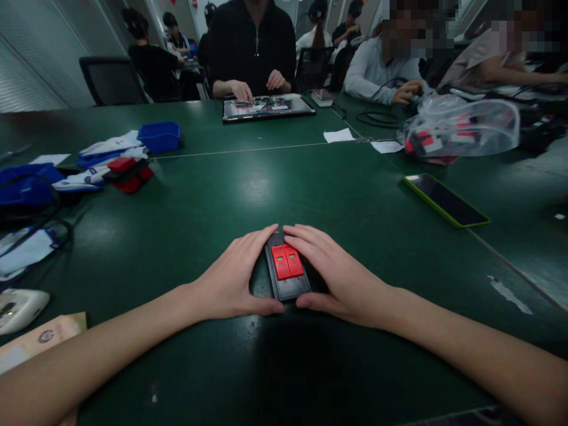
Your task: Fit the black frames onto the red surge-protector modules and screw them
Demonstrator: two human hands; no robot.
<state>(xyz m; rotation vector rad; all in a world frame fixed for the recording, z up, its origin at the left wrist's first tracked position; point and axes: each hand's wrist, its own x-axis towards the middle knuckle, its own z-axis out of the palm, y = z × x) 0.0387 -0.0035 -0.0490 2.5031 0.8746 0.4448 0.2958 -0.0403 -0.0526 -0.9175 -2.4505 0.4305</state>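
Note:
A black surge protector [290, 289] with two red modules side by side, each with a small green window, is in front of me on the green table. From its left side, my left hand [237, 275] curves around it, fingertips at its far end and thumb at its near end. My right hand [335, 275] does the same from the right, its fingers covering part of the far right edge. Both hands close on the piece between fingers and thumb. The fingers partly hide its far end, and its underside is out of sight.
To the left are a blue tray [160, 137], a red-and-black block [128, 173], cloths and cables. A green-edged phone [446, 200] and a clear plastic bag [483, 124] lie to the right. Across the table a person works at a flat panel [268, 109].

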